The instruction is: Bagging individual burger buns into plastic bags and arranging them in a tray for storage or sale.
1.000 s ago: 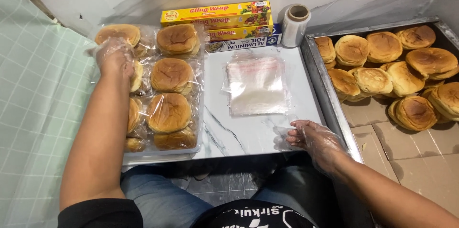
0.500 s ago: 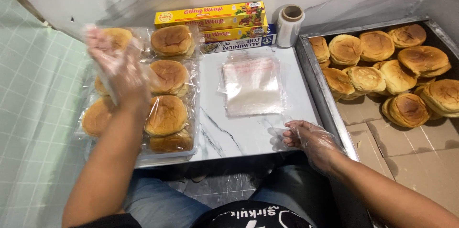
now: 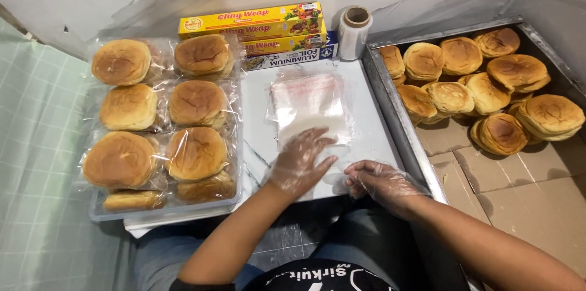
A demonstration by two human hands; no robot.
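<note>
On the white marble desk (image 3: 372, 126), the gloved left hand (image 3: 299, 163) lies spread flat on the stack of clear plastic bags (image 3: 308, 105); the gloved right hand (image 3: 378, 181) pinches a single clear bag (image 3: 336, 169).

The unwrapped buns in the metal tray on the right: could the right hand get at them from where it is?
Probably yes: the right hand lies beside the metal tray, whose top is open, and nothing stands between it and the unwrapped buns.

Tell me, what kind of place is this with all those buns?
Probably a small bakery or home food-packing corner. A metal tray holds loose buns, bagged buns lie stacked at the left, and gloved hands, left hand and right hand, handle clear plastic bags beside boxes of wrap.
</note>
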